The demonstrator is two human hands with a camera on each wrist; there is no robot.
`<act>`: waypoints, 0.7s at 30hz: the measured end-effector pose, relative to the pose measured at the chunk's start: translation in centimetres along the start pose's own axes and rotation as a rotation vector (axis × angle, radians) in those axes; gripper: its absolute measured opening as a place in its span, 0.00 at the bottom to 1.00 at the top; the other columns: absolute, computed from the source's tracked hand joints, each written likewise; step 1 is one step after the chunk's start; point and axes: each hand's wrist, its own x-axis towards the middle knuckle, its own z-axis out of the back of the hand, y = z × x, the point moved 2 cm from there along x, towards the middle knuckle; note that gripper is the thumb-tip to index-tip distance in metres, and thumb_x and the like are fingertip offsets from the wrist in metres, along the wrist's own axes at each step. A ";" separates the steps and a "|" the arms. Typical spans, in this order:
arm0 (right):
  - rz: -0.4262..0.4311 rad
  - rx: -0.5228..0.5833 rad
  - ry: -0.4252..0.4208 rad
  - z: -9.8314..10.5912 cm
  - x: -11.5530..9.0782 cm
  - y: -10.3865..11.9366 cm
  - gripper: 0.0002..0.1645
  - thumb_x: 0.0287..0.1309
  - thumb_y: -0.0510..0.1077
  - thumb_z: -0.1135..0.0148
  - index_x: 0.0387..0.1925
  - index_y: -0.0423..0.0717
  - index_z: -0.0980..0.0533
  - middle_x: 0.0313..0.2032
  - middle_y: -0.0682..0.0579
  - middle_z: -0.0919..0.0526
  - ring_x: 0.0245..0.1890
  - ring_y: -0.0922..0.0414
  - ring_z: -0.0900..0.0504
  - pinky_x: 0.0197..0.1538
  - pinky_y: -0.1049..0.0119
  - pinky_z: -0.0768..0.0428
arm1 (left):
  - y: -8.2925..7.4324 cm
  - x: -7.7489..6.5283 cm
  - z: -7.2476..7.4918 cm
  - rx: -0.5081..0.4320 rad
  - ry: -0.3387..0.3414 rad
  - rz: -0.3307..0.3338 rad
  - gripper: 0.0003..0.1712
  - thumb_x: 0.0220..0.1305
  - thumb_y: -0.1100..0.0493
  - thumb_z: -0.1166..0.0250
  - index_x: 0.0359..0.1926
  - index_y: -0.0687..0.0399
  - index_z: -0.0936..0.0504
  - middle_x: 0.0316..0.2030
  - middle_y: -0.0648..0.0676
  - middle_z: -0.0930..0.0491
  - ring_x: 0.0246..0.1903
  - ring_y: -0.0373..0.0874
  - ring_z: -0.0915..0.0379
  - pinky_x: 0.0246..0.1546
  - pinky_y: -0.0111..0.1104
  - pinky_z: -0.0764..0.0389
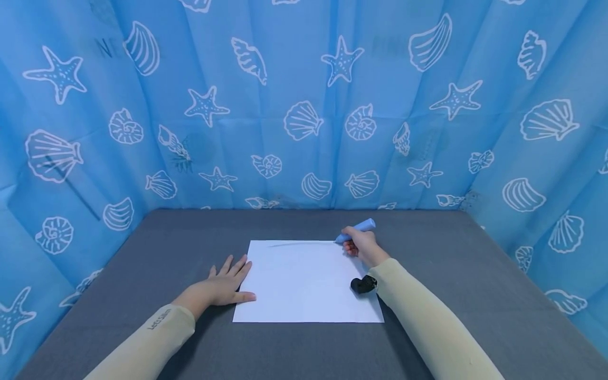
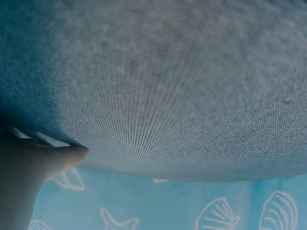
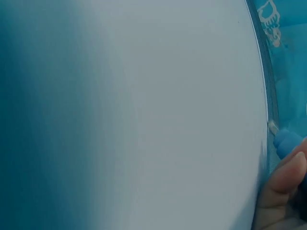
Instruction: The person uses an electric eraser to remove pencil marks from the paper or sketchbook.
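The right hand (image 1: 364,248) grips a thick blue pen (image 1: 366,225), its tip at the far edge of the white paper (image 1: 304,287), near the far right corner, where a faint line (image 1: 294,244) runs leftward. The left hand (image 1: 219,288) lies with fingers spread at the paper's left edge, its thumb over the sheet. The paper lies on a grey table (image 1: 304,351) before a blue shell-patterned curtain (image 1: 313,68).

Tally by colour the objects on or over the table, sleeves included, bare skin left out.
White: 1, paper
Blue: 1, marker
Cream: 2, left sleeve and right sleeve
Black: 1, wrist piece
Total: 5
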 end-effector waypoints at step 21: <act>-0.015 0.077 -0.044 0.0 -0.9 -0.3 0.11 0.60 0.42 0.40 0.33 0.35 0.27 0.19 0.50 0.26 0.16 0.62 0.27 0.23 0.72 0.25 | -0.5 -0.4 0.3 -0.015 -0.001 -0.007 0.56 0.62 0.29 0.44 0.76 0.60 0.52 0.76 0.63 0.61 0.72 0.68 0.74 0.61 0.69 0.66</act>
